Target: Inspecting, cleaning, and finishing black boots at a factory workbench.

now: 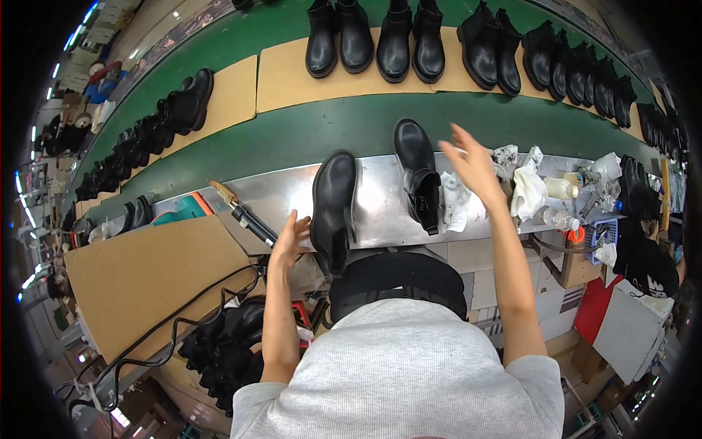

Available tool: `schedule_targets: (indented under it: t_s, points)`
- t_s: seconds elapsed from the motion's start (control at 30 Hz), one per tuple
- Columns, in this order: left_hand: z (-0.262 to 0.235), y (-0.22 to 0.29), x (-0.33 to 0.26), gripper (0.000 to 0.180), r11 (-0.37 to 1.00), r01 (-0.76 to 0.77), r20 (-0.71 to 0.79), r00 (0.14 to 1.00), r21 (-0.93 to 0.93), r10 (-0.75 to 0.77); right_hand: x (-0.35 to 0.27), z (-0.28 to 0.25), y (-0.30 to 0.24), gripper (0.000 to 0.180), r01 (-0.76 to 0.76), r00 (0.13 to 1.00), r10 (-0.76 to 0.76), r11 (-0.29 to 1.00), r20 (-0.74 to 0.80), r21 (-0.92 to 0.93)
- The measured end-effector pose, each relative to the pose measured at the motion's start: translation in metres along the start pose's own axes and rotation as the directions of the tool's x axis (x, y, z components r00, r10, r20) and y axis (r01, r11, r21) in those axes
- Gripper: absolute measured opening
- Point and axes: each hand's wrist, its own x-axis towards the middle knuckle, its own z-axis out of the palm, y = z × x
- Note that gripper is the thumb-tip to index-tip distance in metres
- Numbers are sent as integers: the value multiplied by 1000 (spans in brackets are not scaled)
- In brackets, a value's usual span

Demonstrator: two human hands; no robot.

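Note:
Two black ankle boots are on the metal work surface in front of me, toes pointing away. My left hand [292, 238] is beside the shaft of the left boot [334, 197]; its fingers look apart, and I cannot tell whether they touch the leather. That boot's heel end reaches past the near edge of the metal. The right boot [414, 150] shows its opening toward me. To its right my right hand [472, 162] hovers with spread fingers, holding nothing, above a crumpled white cloth [455, 201].
Black boots [395, 44] line cardboard on the green bench beyond. Stained white cloths [529, 192], plastic bottles [561, 218] and a blue basket [602, 233] are at the right. A black-handled tool [252, 225] with a cable and a cardboard sheet [157, 278] lie left.

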Motion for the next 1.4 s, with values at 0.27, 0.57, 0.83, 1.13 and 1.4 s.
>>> schedule_targets:
  t_s: [0.27,0.57,0.83,1.13,1.4]
  points:
    - [80,91,32,134,91,-102,64,935,991,349,56,80,-25,128,-43,933,274,730,234,-683]
    - [4,86,78,109,831,-416,41,901,368,432,72,64,26,129,-121,859,343,858,381,-500]
    - [28,98,14,87,819,-525,141,815,-233,563,46,4,35,100,-109,898,-98,895,430,433]
    - [74,95,-11,61,581,-296,353,563,-758,748,-9,38,-57,92,-582,725,-435,27,534,812]
    - [18,144,-37,93,872,-489,159,862,5,482,32,34,-52,105,-269,893,60,866,447,420]
